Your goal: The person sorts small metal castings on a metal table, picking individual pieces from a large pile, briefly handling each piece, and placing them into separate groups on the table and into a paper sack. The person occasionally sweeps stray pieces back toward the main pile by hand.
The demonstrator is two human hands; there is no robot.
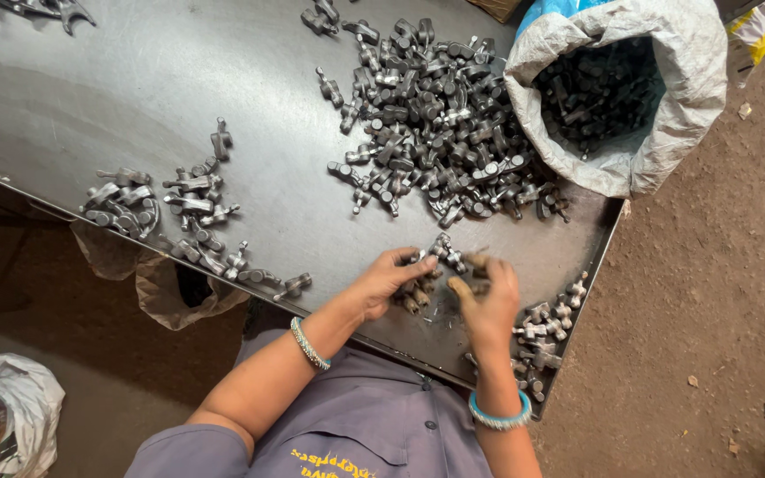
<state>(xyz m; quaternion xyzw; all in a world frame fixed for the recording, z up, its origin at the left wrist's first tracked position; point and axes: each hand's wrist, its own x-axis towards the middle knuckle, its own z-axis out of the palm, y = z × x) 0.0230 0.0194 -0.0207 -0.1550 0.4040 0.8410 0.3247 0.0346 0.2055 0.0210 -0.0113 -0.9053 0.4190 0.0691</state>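
Note:
My left hand (381, 281) and my right hand (487, 299) meet near the front edge of a dark metal table (135, 88). Together they grip a small cluster of grey forged metal parts (443, 252), and a few more lie under my left fingers. A big pile of the same parts (436, 124) lies just beyond my hands. A small group (546, 332) sits by my right wrist at the table's right edge. A silver bangle is on my left wrist, a blue one on my right.
A white woven sack (630, 150) full of the parts stands open at the table's far right corner. More parts (179, 208) lie scattered along the left front edge, above a plastic bag (166, 296) hanging below. Dirt floor lies to the right.

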